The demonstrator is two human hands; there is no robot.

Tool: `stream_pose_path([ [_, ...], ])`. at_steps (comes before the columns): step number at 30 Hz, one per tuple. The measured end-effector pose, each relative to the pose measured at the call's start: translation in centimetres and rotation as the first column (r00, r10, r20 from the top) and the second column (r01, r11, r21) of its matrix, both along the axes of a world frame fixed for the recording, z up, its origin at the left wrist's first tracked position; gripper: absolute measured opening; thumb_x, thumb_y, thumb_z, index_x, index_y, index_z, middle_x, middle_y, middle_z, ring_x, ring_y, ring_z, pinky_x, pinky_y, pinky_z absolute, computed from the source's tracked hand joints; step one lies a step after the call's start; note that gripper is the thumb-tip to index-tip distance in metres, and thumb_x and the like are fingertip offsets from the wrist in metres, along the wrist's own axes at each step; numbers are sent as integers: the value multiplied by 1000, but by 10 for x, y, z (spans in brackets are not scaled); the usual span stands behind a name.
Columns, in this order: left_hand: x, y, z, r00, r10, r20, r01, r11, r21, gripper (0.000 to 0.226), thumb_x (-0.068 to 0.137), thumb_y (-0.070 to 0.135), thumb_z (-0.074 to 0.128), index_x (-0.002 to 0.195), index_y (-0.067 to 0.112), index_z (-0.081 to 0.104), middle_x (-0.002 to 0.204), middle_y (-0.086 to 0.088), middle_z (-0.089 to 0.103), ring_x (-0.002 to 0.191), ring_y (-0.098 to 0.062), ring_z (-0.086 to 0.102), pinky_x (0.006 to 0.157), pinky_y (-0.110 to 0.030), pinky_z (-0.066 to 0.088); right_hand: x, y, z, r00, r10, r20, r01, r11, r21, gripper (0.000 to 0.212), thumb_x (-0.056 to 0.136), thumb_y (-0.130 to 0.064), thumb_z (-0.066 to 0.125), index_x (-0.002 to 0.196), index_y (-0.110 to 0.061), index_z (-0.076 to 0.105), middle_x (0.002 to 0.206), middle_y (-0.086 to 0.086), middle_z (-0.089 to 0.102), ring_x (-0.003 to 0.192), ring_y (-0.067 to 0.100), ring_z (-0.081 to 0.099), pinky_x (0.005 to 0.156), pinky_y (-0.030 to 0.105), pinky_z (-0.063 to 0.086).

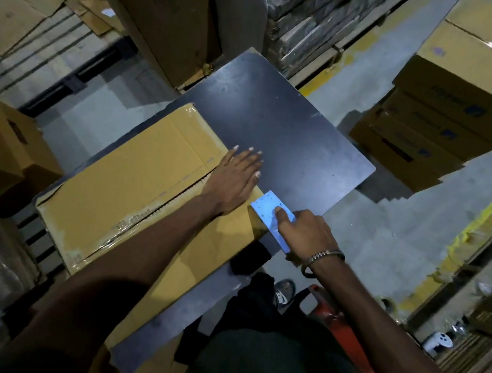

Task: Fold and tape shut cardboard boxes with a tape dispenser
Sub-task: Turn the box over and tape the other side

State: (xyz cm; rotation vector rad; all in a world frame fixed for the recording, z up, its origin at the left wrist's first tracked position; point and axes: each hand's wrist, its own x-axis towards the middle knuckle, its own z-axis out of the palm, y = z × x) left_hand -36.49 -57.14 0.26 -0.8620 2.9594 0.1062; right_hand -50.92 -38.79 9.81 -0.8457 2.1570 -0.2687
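Observation:
A tan cardboard box lies on a dark table, its top flaps closed along a centre seam with old clear tape on it. My left hand rests flat on the box's right end, fingers straight and reaching over the edge. My right hand grips a light blue tape dispenser against the box's right end, index finger pressed on top of it. A bracelet sits on my right wrist.
Stacks of cardboard boxes stand at the right, behind the table and at the left. A dark object lies at the table's near edge. A red pallet jack and my shoe are below.

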Motion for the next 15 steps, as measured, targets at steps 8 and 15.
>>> stream_pose_path([
  [8, -13, 18, 7, 1000, -24, -4, 24, 1000, -4, 52, 112, 36, 25, 112, 18, 74, 114, -2, 74, 113, -21, 63, 130, -48, 14, -16, 37, -7, 1000, -13, -6, 13, 999, 49, 57, 99, -65, 42, 98, -14, 66, 106, 15, 69, 88, 32, 60, 74, 34, 44],
  [15, -21, 39, -1, 988, -138, -62, 139, 990, 16, 56, 114, 35, 26, 114, 13, 77, 116, -4, 77, 118, -19, 63, 126, -40, 24, -12, 49, -14, 1000, -26, 1, 26, 1000, -9, 67, 96, -71, 37, 103, -14, 70, 108, 16, 70, 95, 35, 63, 76, 35, 45],
])
